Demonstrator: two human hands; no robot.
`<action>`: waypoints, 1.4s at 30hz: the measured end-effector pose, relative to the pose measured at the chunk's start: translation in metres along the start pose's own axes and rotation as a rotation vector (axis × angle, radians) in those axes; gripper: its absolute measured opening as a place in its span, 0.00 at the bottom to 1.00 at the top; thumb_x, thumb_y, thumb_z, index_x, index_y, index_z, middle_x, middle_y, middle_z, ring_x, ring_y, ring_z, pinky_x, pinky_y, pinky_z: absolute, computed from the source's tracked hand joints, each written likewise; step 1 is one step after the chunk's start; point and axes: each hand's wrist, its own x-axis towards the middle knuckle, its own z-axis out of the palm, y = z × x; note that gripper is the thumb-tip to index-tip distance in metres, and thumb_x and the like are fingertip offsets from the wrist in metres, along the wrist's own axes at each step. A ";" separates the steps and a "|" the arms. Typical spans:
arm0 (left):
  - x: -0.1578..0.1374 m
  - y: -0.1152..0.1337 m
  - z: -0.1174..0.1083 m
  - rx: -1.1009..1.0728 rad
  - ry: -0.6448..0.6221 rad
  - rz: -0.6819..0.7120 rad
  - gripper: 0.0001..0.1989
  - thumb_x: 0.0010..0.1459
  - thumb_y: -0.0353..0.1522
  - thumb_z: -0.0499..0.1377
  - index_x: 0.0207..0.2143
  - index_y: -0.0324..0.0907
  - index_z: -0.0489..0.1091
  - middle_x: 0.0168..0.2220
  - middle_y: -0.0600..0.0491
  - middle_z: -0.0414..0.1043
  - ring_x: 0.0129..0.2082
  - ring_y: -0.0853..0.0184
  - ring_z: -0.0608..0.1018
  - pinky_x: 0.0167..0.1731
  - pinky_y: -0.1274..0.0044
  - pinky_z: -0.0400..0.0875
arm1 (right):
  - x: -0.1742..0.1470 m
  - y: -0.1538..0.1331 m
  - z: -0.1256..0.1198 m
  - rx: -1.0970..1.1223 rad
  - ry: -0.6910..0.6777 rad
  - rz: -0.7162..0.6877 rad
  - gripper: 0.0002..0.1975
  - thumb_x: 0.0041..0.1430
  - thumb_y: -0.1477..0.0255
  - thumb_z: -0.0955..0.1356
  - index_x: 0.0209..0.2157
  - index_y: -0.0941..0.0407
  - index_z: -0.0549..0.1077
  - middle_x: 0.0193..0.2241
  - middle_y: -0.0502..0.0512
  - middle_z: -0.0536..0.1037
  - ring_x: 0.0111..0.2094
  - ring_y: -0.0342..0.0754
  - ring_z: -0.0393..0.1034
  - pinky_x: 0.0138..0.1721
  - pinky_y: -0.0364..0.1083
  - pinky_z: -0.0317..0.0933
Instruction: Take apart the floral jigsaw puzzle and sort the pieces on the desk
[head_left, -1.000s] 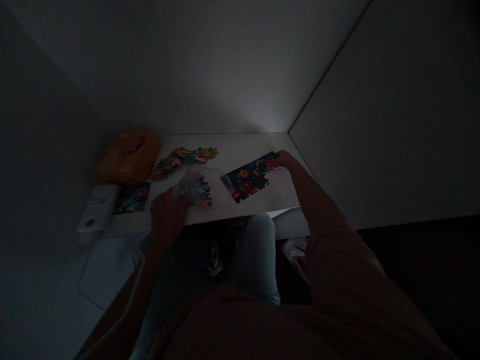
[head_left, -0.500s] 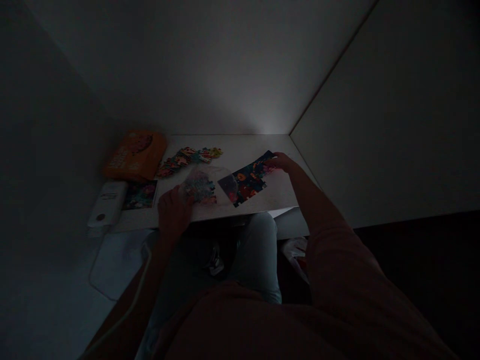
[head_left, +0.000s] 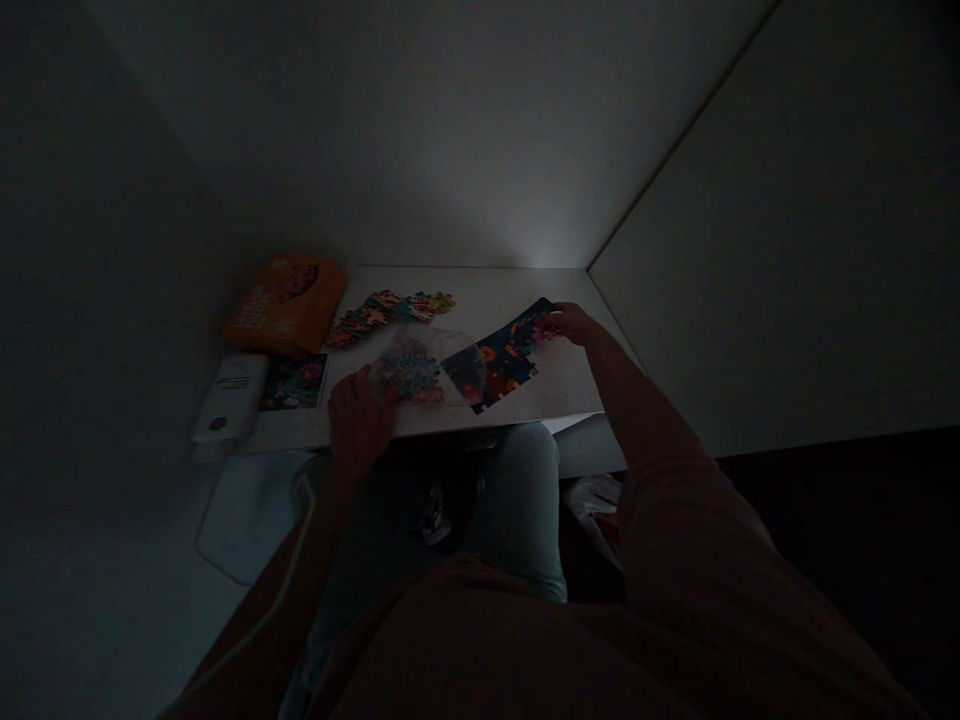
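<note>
A joined section of dark, colourful jigsaw puzzle (head_left: pixel 511 358) slants across the white table, its upper right end raised a little. My right hand (head_left: pixel 568 323) is closed on that end, fingers and thumb at its edge. A clear plastic bag (head_left: pixel 461 380) lies to the left, overlapping the puzzle section's left end; puzzle pieces (head_left: pixel 412 368) show through it. My left hand (head_left: pixel 361 415) grips the bag's left side near the table's front edge. Behind the bag is a row of overlapping loose puzzle pieces (head_left: pixel 382 312). The dim light hides fine detail.
An orange box (head_left: pixel 285 305) stands at the back left. In front of it are a dark printed picture (head_left: pixel 294 383) and a white device (head_left: pixel 231 400) with a cable (head_left: pixel 199 530). Walls enclose the white table (head_left: pixel 517 282). My knee (head_left: pixel 525 480) is under the front edge.
The whole view has shifted slightly, so the scene sits a little further right. The plastic bag looks somewhat more spread out beside my left hand. My right hand keeps its grip.
</note>
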 end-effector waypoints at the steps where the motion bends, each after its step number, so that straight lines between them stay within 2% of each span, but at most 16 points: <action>1: 0.000 0.001 -0.001 0.001 -0.011 -0.003 0.36 0.79 0.52 0.56 0.77 0.39 0.64 0.70 0.25 0.74 0.73 0.31 0.76 0.74 0.39 0.74 | -0.001 0.000 -0.003 0.009 0.009 -0.008 0.11 0.61 0.75 0.83 0.39 0.55 0.81 0.34 0.59 0.89 0.34 0.51 0.85 0.42 0.49 0.83; 6: 0.000 0.004 -0.005 -0.001 -0.033 -0.008 0.39 0.80 0.53 0.51 0.77 0.33 0.63 0.71 0.22 0.73 0.74 0.31 0.74 0.75 0.39 0.73 | -0.005 0.002 -0.021 0.081 0.069 -0.060 0.13 0.63 0.72 0.84 0.43 0.54 0.80 0.38 0.63 0.91 0.37 0.53 0.87 0.46 0.52 0.86; 11: 0.001 0.004 -0.005 -0.084 0.016 -0.043 0.38 0.78 0.52 0.57 0.77 0.34 0.61 0.73 0.21 0.70 0.78 0.34 0.71 0.80 0.42 0.67 | -0.011 -0.001 -0.038 0.124 0.153 -0.115 0.17 0.61 0.71 0.85 0.44 0.53 0.80 0.34 0.60 0.89 0.33 0.52 0.85 0.38 0.49 0.85; 15: 0.003 0.011 -0.014 -0.145 0.113 -0.099 0.35 0.76 0.46 0.56 0.74 0.32 0.61 0.70 0.26 0.72 0.75 0.40 0.71 0.81 0.46 0.64 | -0.018 -0.012 -0.048 0.165 0.205 -0.165 0.14 0.60 0.78 0.83 0.40 0.53 0.78 0.31 0.55 0.87 0.28 0.46 0.80 0.31 0.43 0.81; 18: 0.005 0.032 -0.030 -0.179 0.115 -0.031 0.33 0.75 0.47 0.58 0.73 0.38 0.62 0.64 0.34 0.77 0.68 0.46 0.77 0.76 0.50 0.68 | -0.025 -0.023 -0.054 0.192 0.222 -0.198 0.16 0.59 0.77 0.84 0.39 0.53 0.77 0.32 0.56 0.87 0.28 0.46 0.80 0.29 0.43 0.81; 21: 0.011 0.062 -0.047 -0.220 0.037 0.028 0.34 0.72 0.50 0.64 0.71 0.42 0.65 0.55 0.41 0.81 0.60 0.47 0.82 0.70 0.52 0.71 | -0.033 -0.036 -0.059 0.198 0.205 -0.235 0.19 0.56 0.74 0.86 0.40 0.53 0.78 0.32 0.58 0.88 0.30 0.50 0.82 0.29 0.45 0.83; 23: 0.018 0.082 -0.055 -0.231 -0.041 0.037 0.35 0.70 0.51 0.67 0.70 0.41 0.66 0.51 0.44 0.82 0.54 0.49 0.85 0.69 0.52 0.70 | -0.039 -0.045 -0.059 0.193 0.191 -0.278 0.19 0.55 0.73 0.86 0.41 0.53 0.78 0.32 0.58 0.87 0.30 0.52 0.83 0.29 0.47 0.84; 25: 0.026 0.098 -0.061 -0.195 -0.091 0.053 0.34 0.71 0.49 0.68 0.69 0.39 0.67 0.50 0.45 0.84 0.53 0.49 0.86 0.69 0.52 0.70 | -0.043 -0.053 -0.059 0.184 0.185 -0.327 0.19 0.54 0.72 0.87 0.41 0.53 0.79 0.32 0.58 0.86 0.30 0.53 0.84 0.30 0.50 0.86; 28: 0.041 0.112 -0.068 -0.113 -0.136 0.076 0.27 0.74 0.42 0.63 0.69 0.39 0.69 0.49 0.44 0.87 0.52 0.50 0.88 0.66 0.56 0.72 | -0.047 -0.063 -0.057 0.168 0.188 -0.379 0.20 0.53 0.73 0.87 0.42 0.53 0.78 0.33 0.57 0.86 0.31 0.55 0.85 0.35 0.55 0.88; 33: 0.061 0.121 -0.089 -0.032 -0.207 0.097 0.22 0.77 0.35 0.55 0.69 0.44 0.72 0.46 0.46 0.89 0.45 0.53 0.88 0.52 0.62 0.77 | -0.049 -0.084 -0.060 0.127 0.184 -0.447 0.21 0.51 0.75 0.86 0.41 0.52 0.78 0.34 0.58 0.84 0.35 0.59 0.86 0.39 0.61 0.90; 37: 0.072 0.127 -0.105 0.001 -0.258 0.219 0.18 0.78 0.32 0.53 0.60 0.48 0.80 0.55 0.44 0.89 0.51 0.53 0.87 0.52 0.64 0.78 | -0.051 -0.103 -0.065 0.110 0.170 -0.509 0.21 0.50 0.75 0.85 0.42 0.52 0.78 0.32 0.56 0.84 0.36 0.61 0.87 0.40 0.64 0.89; 40: 0.078 0.132 -0.112 0.087 -0.351 0.304 0.21 0.78 0.32 0.53 0.51 0.50 0.88 0.65 0.44 0.85 0.55 0.51 0.87 0.54 0.61 0.80 | -0.054 -0.115 -0.067 0.086 0.168 -0.533 0.20 0.50 0.76 0.85 0.41 0.51 0.78 0.32 0.55 0.84 0.35 0.61 0.86 0.39 0.65 0.89; 42: 0.082 0.135 -0.114 0.172 -0.435 0.320 0.24 0.79 0.33 0.52 0.54 0.53 0.90 0.67 0.42 0.84 0.57 0.47 0.87 0.57 0.58 0.81 | -0.057 -0.123 -0.068 0.061 0.174 -0.541 0.20 0.50 0.76 0.85 0.40 0.51 0.78 0.31 0.55 0.84 0.35 0.62 0.87 0.40 0.65 0.89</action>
